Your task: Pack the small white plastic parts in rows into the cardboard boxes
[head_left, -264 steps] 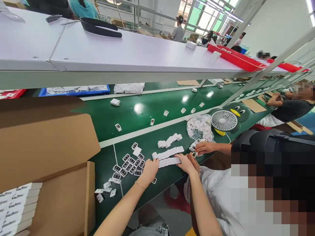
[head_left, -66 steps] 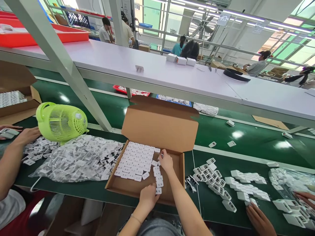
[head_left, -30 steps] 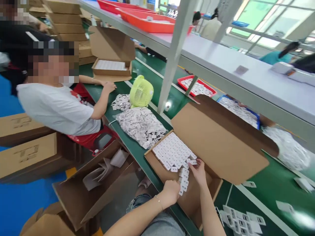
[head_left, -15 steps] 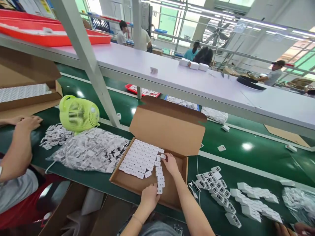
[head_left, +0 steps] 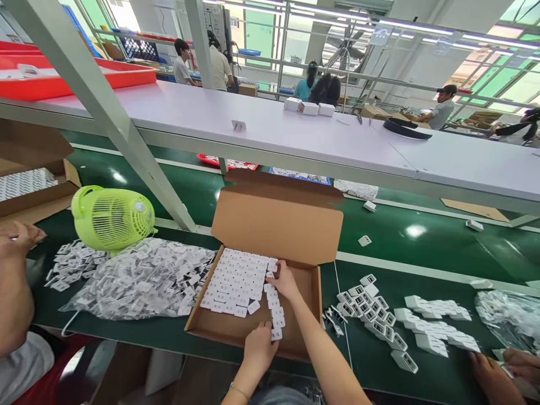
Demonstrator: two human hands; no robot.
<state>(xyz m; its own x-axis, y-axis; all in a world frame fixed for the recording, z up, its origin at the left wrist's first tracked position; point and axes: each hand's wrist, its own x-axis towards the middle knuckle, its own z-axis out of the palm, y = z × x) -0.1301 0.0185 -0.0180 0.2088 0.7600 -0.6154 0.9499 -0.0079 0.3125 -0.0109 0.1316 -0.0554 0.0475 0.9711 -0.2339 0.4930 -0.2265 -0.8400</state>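
Note:
An open cardboard box [head_left: 304,337] lies on the green work surface before me, its lid raised. Closely packed rows of small white plastic plug pieces [head_left: 238,278] fill its left part. A loose, slightly crooked column of the same pieces [head_left: 277,313] runs beside them. My left hand [head_left: 260,346] is closed at the near end of this column, pinching the lowest piece between thumb and fingers. At the far end, my right hand [head_left: 284,281] has its fingers closed around a white piece against the packed block, partly hiding it.
A clear bag of white pieces [head_left: 147,281] and a green fan [head_left: 113,216] stand left. White charger housings [head_left: 371,312] lie right. A shelf [head_left: 261,135] crosses above the box. Co-workers' hands show at the left [head_left: 19,239] and lower right [head_left: 498,374].
My right hand has shifted toward the packed block, bringing the column's far end closer to it. My left hand stays at the near end. The whole view has swung, moving the scene left.

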